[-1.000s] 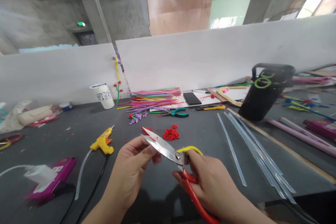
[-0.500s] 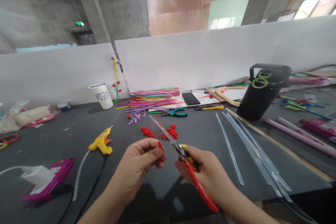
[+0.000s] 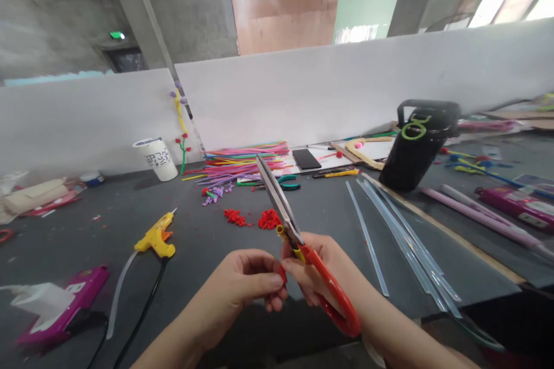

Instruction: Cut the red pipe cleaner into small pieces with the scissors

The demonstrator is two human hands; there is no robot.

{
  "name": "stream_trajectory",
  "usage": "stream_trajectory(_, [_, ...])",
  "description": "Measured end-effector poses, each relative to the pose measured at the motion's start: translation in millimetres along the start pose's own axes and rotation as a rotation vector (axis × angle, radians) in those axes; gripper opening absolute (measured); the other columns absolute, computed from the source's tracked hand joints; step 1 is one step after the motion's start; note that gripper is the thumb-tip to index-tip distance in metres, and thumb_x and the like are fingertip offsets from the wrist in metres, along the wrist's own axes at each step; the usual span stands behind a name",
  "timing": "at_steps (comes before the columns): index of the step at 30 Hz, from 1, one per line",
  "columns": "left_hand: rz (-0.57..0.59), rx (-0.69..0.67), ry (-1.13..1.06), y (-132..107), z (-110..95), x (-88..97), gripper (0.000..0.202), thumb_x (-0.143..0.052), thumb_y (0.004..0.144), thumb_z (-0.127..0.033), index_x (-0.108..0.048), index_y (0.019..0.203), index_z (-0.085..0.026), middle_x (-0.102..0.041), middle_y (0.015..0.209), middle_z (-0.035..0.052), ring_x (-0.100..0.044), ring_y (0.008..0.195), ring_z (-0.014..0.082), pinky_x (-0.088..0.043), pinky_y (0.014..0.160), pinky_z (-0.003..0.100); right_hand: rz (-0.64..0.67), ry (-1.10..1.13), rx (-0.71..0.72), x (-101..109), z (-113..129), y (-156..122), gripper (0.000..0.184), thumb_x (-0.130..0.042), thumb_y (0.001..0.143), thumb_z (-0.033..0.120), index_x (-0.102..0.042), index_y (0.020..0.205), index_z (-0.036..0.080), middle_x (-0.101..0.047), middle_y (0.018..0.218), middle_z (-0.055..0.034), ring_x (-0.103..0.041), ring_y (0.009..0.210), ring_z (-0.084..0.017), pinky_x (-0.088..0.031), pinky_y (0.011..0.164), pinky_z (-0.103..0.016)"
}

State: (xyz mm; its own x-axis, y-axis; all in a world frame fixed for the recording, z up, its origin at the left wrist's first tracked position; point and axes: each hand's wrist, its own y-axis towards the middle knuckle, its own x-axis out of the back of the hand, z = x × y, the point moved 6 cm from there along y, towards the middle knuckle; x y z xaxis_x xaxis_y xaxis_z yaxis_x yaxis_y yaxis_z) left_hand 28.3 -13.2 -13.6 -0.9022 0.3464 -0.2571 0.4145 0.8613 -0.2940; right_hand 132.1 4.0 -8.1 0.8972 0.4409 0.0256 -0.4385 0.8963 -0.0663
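My left hand is closed, pinching a small red piece between thumb and forefinger. Scissors with red handles are gripped in my right hand, their blades nearly together and pointing up and away. A yellow part shows beside the pivot; I cannot tell what it is. The fingertips of both hands are close together above the near part of the table. Beyond them lie two heaps of small red fuzzy bits, one on the left and one by the blades.
A yellow glue gun and purple power strip lie left. Behind are purple bits, pipe cleaners, pliers, a phone and a white cup. Clear glue sticks and a black bottle are right.
My left hand has come right, nearer the scissors. My right hand has turned the scissors more upright, and the blades now pass in front of the pliers. The view has shifted slightly.
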Motion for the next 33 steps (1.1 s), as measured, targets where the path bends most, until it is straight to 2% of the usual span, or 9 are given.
stream_trajectory(5, [-0.072, -0.093, 0.12, 7.7, 2.3, 7.3, 0.01, -0.066, 0.061, -0.021, -0.062, 0.063, -0.011, -0.059, 0.051, 0.0007, -0.051, 0.047, 0.0092, -0.04, 0.05, 0.021, -0.091, -0.196, 0.083, 4.3, 3.2, -1.2, 0.007, -0.046, 0.062, 0.012, -0.043, 0.059, 0.017, -0.037, 0.046, 0.0086, -0.033, 0.039, -0.004, -0.026, 0.037, -0.015])
stream_trajectory(9, [-0.135, -0.093, 0.175, 8.6, 6.0, 8.9, 0.011, -0.066, 0.06, -0.021, -0.061, 0.059, -0.012, -0.056, 0.047, -0.0011, -0.049, 0.044, 0.0088, -0.038, 0.048, 0.021, -0.132, -0.303, 0.142, 4.6, 7.2, -1.3, 0.008, -0.047, 0.059, 0.01, -0.042, 0.057, 0.017, -0.039, 0.049, 0.0072, -0.034, 0.047, -0.006, -0.027, 0.042, -0.016])
stream_trajectory(15, [-0.246, -0.175, 0.152, -3.0, -14.7, 10.0, 0.007, -0.065, 0.062, -0.018, -0.062, 0.059, -0.013, -0.056, 0.049, -0.0018, -0.049, 0.047, 0.009, -0.038, 0.05, 0.02, -0.148, -0.37, 0.183, 6.7, 11.9, -2.8, 0.008, -0.049, 0.07, 0.024, -0.046, 0.067, 0.017, -0.041, 0.054, 0.0059, -0.037, 0.048, -0.007, -0.03, 0.044, -0.017])
stream_trajectory(17, [-0.311, -0.221, 0.077, -7.7, -21.3, 15.9, 0.006, -0.066, 0.062, -0.019, -0.062, 0.061, -0.014, -0.059, 0.052, -0.0013, -0.05, 0.05, 0.0091, -0.038, 0.052, 0.019, -0.164, -0.472, 0.199, 7.5, 13.2, -5.5, 0.012, -0.051, 0.07, 0.029, -0.046, 0.074, 0.019, -0.043, 0.055, 0.0059, -0.038, 0.049, -0.008, -0.03, 0.045, -0.018])
stream_trajectory(20, [-0.383, -0.271, -0.02, -13.8, -26.1, 24.4, 0.007, -0.066, 0.063, -0.019, -0.061, 0.062, -0.015, -0.062, 0.056, -0.0003, -0.052, 0.052, 0.0091, -0.039, 0.053, 0.019, -0.192, -0.699, 0.226, 6.8, 13.7, -10.9, 0.016, -0.054, 0.069, 0.031, -0.043, 0.074, 0.02, -0.046, 0.055, 0.0059, -0.038, 0.048, -0.009, -0.028, 0.045, -0.019])
stream_trajectory(25, [-0.394, -0.338, -0.053, -20.1, -30.6, 29.0, 0.002, -0.064, 0.064, -0.016, -0.064, 0.065, -0.015, -0.061, 0.057, -0.0005, -0.051, 0.052, 0.0084, -0.04, 0.052, 0.018, -0.231, -0.956, 0.294, 4.5, 11.5, -17.9, 0.022, -0.052, 0.07, 0.039, -0.046, 0.078, 0.02, -0.052, 0.06, 0.0024, -0.044, 0.05, -0.012, -0.028, 0.048, -0.021])
stream_trajectory(29, [-0.396, -0.389, -0.044, -23.5, -33.9, 29.0, 0.002, -0.063, 0.066, -0.016, -0.065, 0.065, -0.015, -0.061, 0.059, -0.0011, -0.051, 0.054, 0.0083, -0.04, 0.053, 0.018, -0.25, -1.054, 0.313, 4.0, 7.9, -17.5, 0.026, -0.048, 0.073, 0.044, -0.048, 0.083, 0.02, -0.056, 0.064, -0.0006, -0.049, 0.053, -0.014, -0.029, 0.049, -0.022])
stream_trajectory(33, [-0.426, -0.411, -0.059, -25.0, -35.3, 29.9, 0.003, -0.064, 0.065, -0.016, -0.065, 0.067, -0.016, -0.062, 0.059, -0.0015, -0.051, 0.053, 0.0082, -0.04, 0.053, 0.018, -0.278, -1.129, 0.343, 2.7, 6.8, -16.9, 0.027, -0.047, 0.074, 0.045, -0.048, 0.08, 0.019, -0.056, 0.064, -0.0016, -0.049, 0.051, -0.015, -0.028, 0.048, -0.023])
